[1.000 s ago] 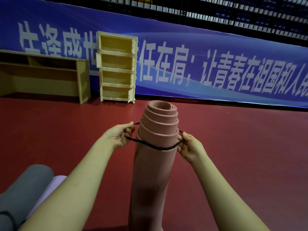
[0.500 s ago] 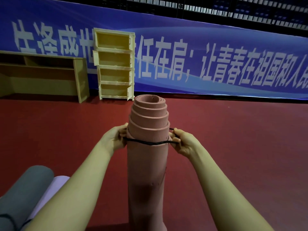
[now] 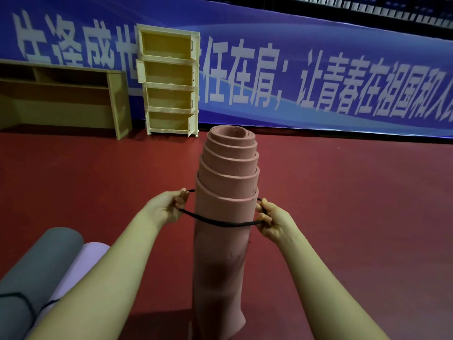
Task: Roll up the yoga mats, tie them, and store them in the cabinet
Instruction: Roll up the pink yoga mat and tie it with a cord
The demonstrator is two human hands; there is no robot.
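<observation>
A rolled pink yoga mat (image 3: 220, 261) stands upright on the red floor in front of me, its layers telescoping out at the top. A black elastic band (image 3: 220, 223) loops around the roll below its stepped top. My left hand (image 3: 166, 209) pinches the band on the left side and my right hand (image 3: 272, 222) pinches it on the right, stretching the loop wide. The cream cabinet (image 3: 170, 82) with four open compartments stands at the back against the banner.
A rolled grey mat (image 3: 31, 278) with a black band and a rolled lilac mat (image 3: 85, 261) lie at the lower left. A low wooden shelf unit (image 3: 63, 99) stands left of the cabinet. A blue banner (image 3: 318, 82) closes the back.
The band has slid a little lower on the pink roll and is stretched wider on the left. My view has moved closer to the mat.
</observation>
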